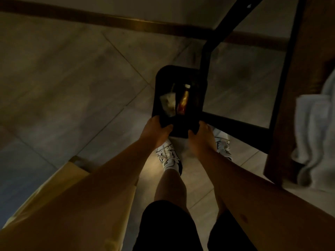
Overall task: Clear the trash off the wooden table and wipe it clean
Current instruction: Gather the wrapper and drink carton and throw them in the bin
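A black trash bin stands low on the tiled floor, seen from above. Inside it lie a brown bottle with a pale cap and a crumpled clear plastic cup. My left hand grips the bin's near rim on its left side. My right hand grips the same rim on its right side. The wooden table shows only as a dark edge on the right, with a white cloth lying on it and hanging over it.
The table's black metal leg frame stands right beside the bin and crosses the floor toward my right shoe. A yellowish chair or box sits at my lower left. A wall and brown skirting run along the top. The scene is dim.
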